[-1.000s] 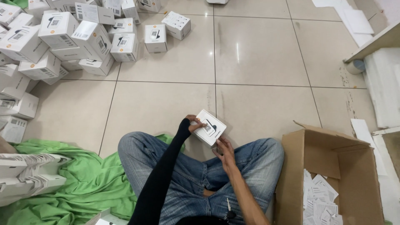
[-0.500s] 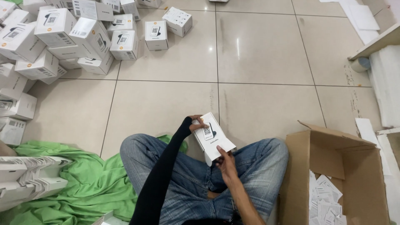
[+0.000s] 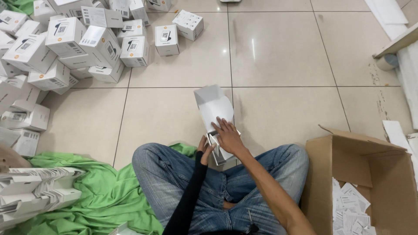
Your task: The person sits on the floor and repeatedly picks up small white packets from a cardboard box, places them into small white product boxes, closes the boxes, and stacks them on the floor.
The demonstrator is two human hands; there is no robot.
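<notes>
Box (image 3: pixel 214 114), white and half-folded above our knees, sits pinched from below by our left hand (image 3: pixel 204 148) while our right hand (image 3: pixel 227 135) presses flat, so we judge its open flap could crease.

Bright, even indoor light falls from overhead. The glossy beige floor tiles (image 3: pixel 278 48) catch it: a narrow streak of glare sits in the upper middle of the frame, with paler reflections near the top edge. Shadows are soft and short, lying under the pile of white boxes (image 3: pixel 78 43) at upper left and inside the cardboard carton (image 3: pixel 361 174) at lower right. The folded white box (image 3: pixel 213 109) at centre is nearly washed out. Focus is sharp throughout; straight tile joints bend slightly toward the edges.
</notes>
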